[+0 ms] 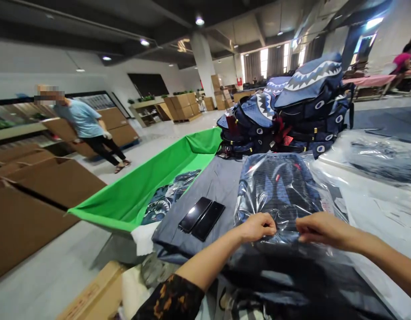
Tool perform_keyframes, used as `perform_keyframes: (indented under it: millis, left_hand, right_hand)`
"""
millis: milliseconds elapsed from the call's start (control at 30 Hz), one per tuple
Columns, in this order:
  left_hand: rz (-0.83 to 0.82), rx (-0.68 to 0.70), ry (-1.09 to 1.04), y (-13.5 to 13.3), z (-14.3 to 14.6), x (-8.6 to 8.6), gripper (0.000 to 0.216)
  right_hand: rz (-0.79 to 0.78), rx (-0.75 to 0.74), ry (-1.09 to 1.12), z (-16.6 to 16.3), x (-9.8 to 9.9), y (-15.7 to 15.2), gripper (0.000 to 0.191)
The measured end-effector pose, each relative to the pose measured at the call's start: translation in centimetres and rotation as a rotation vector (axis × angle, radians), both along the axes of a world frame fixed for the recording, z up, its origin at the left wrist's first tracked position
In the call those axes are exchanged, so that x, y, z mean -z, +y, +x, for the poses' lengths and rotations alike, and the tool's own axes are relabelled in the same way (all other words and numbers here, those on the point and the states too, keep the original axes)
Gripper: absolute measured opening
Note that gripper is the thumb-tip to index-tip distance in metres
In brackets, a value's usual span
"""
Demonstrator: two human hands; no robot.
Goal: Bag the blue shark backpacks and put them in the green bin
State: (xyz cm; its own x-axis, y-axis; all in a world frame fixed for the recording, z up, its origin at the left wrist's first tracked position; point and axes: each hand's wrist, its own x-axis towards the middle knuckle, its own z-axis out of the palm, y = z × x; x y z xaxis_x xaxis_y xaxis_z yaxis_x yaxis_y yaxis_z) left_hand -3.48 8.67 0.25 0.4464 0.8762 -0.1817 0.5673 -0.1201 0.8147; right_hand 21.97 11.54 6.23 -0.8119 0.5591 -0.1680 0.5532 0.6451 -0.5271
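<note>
In front of me a dark blue backpack [275, 184] lies on the table inside a clear plastic bag [240, 202], its padded back and straps facing up. My left hand [259, 226] has its fingers curled closed on the near left edge of the plastic bag. Across a small gap, my right hand [320, 229] pinches the same near edge further right. Both hands rest at the end of the bag closest to me. Exactly how the fingertips grip the film is hard to make out.
Two black phones [202, 218] lie on the grey cloth [225, 178] to the left. Beyond is a green fabric bin [118, 200] holding packed items. Shark-face backpacks [305, 84] are piled at the back. Filled plastic bags [385, 151] lie right. A person [82, 118] stands among cartons [52, 182].
</note>
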Motion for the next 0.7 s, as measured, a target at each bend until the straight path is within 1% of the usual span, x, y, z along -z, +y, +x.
perform_keyframes:
  millis: [67,133,200,267,300,367,400,467,533,600,700]
  left_hand:
    - [0.020,0.015,0.008,0.0,0.0,0.0,0.007]
    - [0.039,0.033,0.012,0.1,-0.1,0.1,0.007]
    - [0.054,0.048,0.016,0.1,-0.3,0.2,0.009]
    - [0.066,0.060,0.020,0.2,-0.4,0.4,0.010]
    - [0.072,0.066,0.022,0.2,-0.4,0.5,0.011]
    - [0.086,0.080,0.029,0.2,-0.4,0.5,0.012]
    - [0.095,0.085,0.034,0.2,-0.4,0.4,0.013]
    - [0.109,0.097,0.048,0.0,-0.3,0.0,0.014]
    - [0.164,0.120,0.090,-0.6,-0.3,-0.6,0.012]
    - [0.289,0.149,0.177,-1.5,-0.5,-1.3,0.009]
    - [0.530,0.138,0.401,-3.2,-2.0,-1.8,0.023]
  right_hand:
    - [0.107,0.069,-0.133,-0.7,0.9,2.0,0.026]
    - [0.155,0.166,-0.180,-0.2,1.7,2.9,0.031]
    - [0.217,0.284,-0.177,1.0,2.2,2.5,0.039]
    - [0.293,0.373,-0.098,2.1,2.2,1.2,0.038]
    - [0.313,0.375,-0.030,2.4,2.2,0.4,0.036]
    - [0.306,0.311,0.093,2.2,2.3,-1.2,0.030]
    - [0.291,0.281,0.106,1.8,2.5,-1.7,0.027]
    - [0.239,0.249,0.036,0.7,3.0,-2.2,0.026]
    - [0.175,0.240,-0.059,-0.3,3.5,-1.8,0.037]
    - [0.115,0.230,-0.102,-0.7,3.7,-1.2,0.044]
    - [0.073,0.222,-0.104,-0.5,4.0,-0.4,0.041]
